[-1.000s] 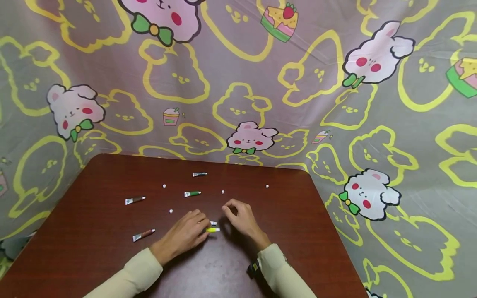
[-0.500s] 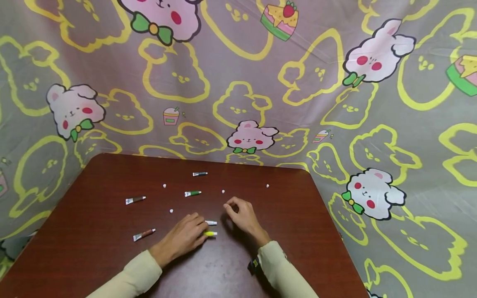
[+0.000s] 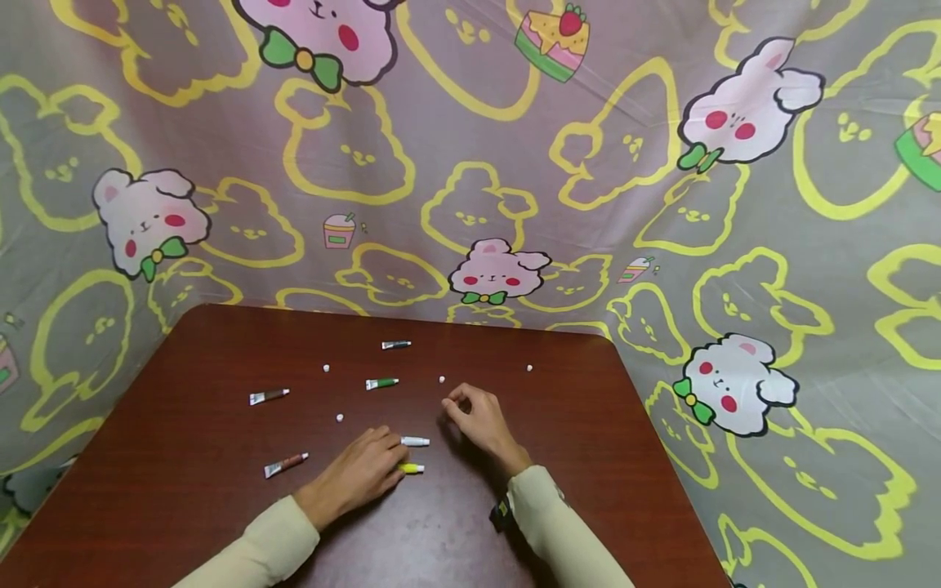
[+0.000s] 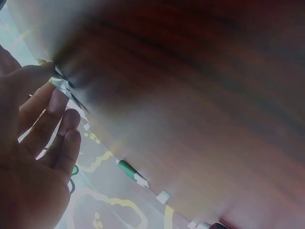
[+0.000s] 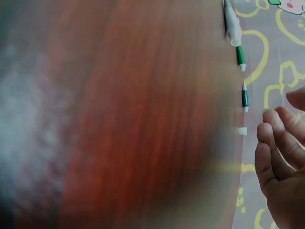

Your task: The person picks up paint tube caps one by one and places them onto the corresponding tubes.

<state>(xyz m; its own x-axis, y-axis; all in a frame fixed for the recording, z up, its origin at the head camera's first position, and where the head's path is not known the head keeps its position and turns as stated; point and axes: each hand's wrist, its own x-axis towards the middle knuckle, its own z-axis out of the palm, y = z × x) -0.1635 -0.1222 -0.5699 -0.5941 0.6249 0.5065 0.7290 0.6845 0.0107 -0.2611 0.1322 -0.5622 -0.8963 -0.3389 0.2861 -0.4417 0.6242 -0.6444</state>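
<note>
My left hand (image 3: pixel 360 469) is low over the table, pinching the yellow paint tube (image 3: pixel 412 469) by its silver tail end, as the left wrist view shows between thumb and fingers. The yellow tube's white cap end points right. Just beyond the fingertips lies a white paint tube (image 3: pixel 416 442), also pointing right; it shows too in the right wrist view as a pale tube (image 5: pixel 232 26). My right hand (image 3: pixel 481 420) hovers to the right of both tubes, fingers loosely curled, with nothing between thumb and fingers.
On the brown table (image 3: pixel 588 490) lie a green tube (image 3: pixel 382 383), a dark teal tube (image 3: pixel 395 345), a brown tube (image 3: pixel 269 396) and a reddish-brown tube (image 3: pixel 286 465). Several small white caps are scattered about, one (image 3: pixel 442 379) beyond my right hand. A patterned curtain (image 3: pixel 470 147) hangs behind.
My left hand has drawn the yellow tube toward me and slightly left, apart from the white tube, which now lies more exposed. The right hand has shifted slightly away from me.
</note>
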